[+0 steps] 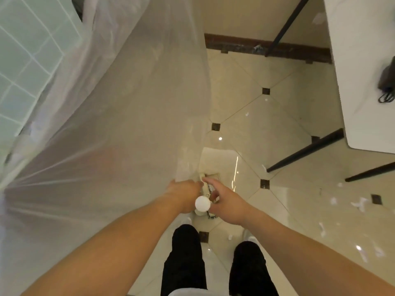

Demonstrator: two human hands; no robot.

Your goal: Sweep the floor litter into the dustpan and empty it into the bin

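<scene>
Both hands meet at the handle top [202,203]: left hand [185,194] grips the plastic sheet's [119,124] edge, right hand [226,202] spread loose just beside it.

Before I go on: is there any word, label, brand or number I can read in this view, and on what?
None can be read.
Plastic sheet: no print shows.
White table: bare, no label; the dark object on it shows no text.
White-capped handle between left hand and right hand: no marking; the item on the floor under it is too blurred to tell.
</scene>
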